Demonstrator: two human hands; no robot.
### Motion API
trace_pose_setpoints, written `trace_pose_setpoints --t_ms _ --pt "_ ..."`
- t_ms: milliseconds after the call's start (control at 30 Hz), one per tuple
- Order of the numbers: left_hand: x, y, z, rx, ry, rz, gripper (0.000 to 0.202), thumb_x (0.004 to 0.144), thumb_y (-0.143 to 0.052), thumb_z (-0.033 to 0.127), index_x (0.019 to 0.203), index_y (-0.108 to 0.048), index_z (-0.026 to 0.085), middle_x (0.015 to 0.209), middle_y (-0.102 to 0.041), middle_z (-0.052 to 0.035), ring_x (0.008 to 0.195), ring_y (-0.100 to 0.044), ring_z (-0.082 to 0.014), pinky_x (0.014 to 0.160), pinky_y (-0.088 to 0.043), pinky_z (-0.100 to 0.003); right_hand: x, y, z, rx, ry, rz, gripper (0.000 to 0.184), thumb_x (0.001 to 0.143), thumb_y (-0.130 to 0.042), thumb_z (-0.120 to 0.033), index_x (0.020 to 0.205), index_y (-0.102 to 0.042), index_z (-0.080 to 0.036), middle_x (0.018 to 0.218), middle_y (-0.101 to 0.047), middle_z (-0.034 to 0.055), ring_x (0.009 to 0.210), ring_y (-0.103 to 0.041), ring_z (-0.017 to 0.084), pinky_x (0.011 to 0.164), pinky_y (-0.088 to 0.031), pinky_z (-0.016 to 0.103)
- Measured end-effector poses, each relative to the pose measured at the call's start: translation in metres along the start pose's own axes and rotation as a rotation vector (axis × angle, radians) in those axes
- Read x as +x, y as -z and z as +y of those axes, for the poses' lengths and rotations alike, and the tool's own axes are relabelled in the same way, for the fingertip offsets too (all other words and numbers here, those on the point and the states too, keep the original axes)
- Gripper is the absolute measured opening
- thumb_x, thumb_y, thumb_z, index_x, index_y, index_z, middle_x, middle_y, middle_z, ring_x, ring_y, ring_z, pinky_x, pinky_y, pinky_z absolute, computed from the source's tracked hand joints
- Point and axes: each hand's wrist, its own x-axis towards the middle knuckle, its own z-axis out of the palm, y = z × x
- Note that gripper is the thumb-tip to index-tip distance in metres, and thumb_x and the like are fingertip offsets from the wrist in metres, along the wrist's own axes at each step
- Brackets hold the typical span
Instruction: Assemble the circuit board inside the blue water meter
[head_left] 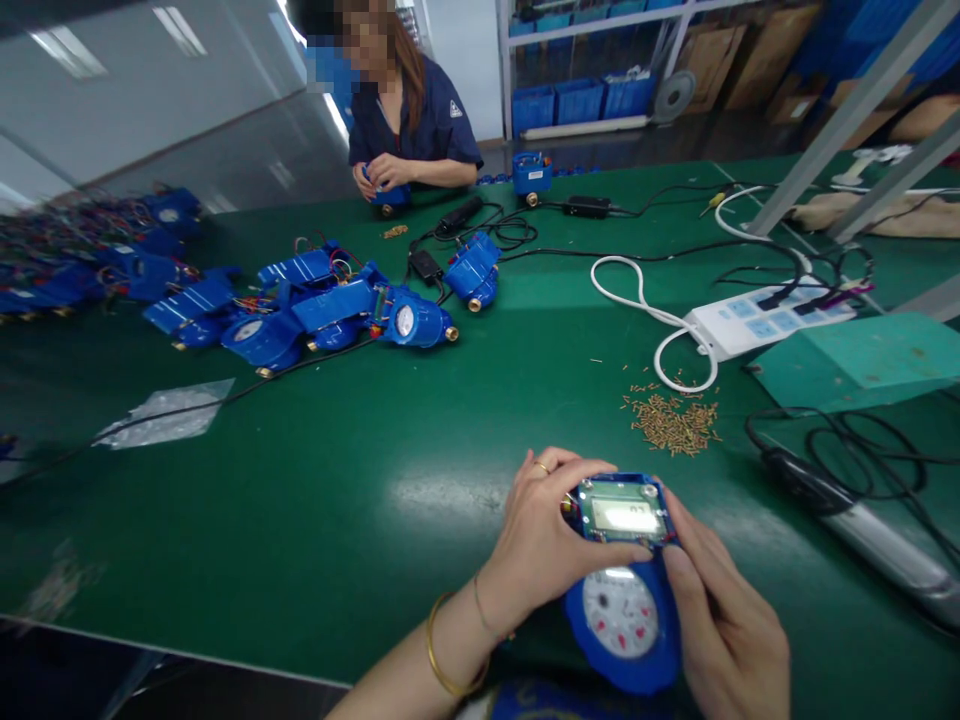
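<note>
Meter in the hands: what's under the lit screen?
The screen sits on a board in the blue water meter; whatever lies beneath that board is hidden. A white dial shows below it. The left hand covers part of the board.

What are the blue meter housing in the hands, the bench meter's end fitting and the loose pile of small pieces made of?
The blue housing looks like moulded plastic: smooth, semi-gloss, rounded edges. The end fitting looks like brass, from its yellow metallic sheen. The small pieces have a similar brassy colour, but are too small to be sure; they could be plated.
</note>
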Motion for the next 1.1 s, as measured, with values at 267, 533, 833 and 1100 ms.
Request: trace_pose_setpoints --t_ms 267,533,833,1100 --pt "0.002 0.001 -0.002 -0.016 -0.028 -0.005 0.061 0.056 -0.095 0.033 0.112 -0.071 0.025 0.111 -0.068 -0.0056 0.108 -0.063 -0.0261 0.101 -0.048 -0.045 0.005 0.000 -0.007 0.097 -0.137 0.088 0.035 0.100 -0.052 -0.033 0.133 -0.064 -0.029 0.135 -0.064 0.0020 0.125 -0.061 0.022 0.107 -0.049 0.041" --pt "0.004 0.000 0.000 -0.011 -0.021 -0.032 0.059 0.058 -0.094 0.031 0.112 -0.070 0.024 0.109 -0.069 -0.0053 0.105 -0.063 -0.0259 0.094 -0.050 -0.040 0.002 0.002 -0.015 0.100 -0.110 0.208 0.035 0.094 -0.062 -0.027 0.129 -0.067 -0.022 0.122 -0.071 0.0047 0.105 -0.072 0.020 0.095 -0.059 0.027" --pt "0.008 0.019 -0.006 0.001 -0.045 -0.280 0.070 0.073 -0.086 0.040 0.135 -0.057 0.027 0.147 -0.052 -0.0089 0.137 -0.048 -0.0299 0.116 -0.036 -0.049 0.013 0.003 -0.018 -0.031 0.012 0.211 0.027 0.093 -0.065 -0.021 0.119 -0.072 -0.024 0.118 -0.073 -0.0006 0.103 -0.072 0.013 0.100 -0.053 0.019" --pt "0.011 0.018 -0.013 -0.223 -0.128 -0.240 0.053 0.076 -0.084 0.029 0.125 -0.064 0.021 0.124 -0.066 -0.0072 0.117 -0.060 -0.0234 0.102 -0.045 -0.035 0.010 0.003 -0.018 0.070 -0.152 0.162 0.025 0.093 -0.066 -0.032 0.116 -0.073 -0.033 0.120 -0.072 -0.0025 0.108 -0.071 0.018 0.099 -0.056 0.031"
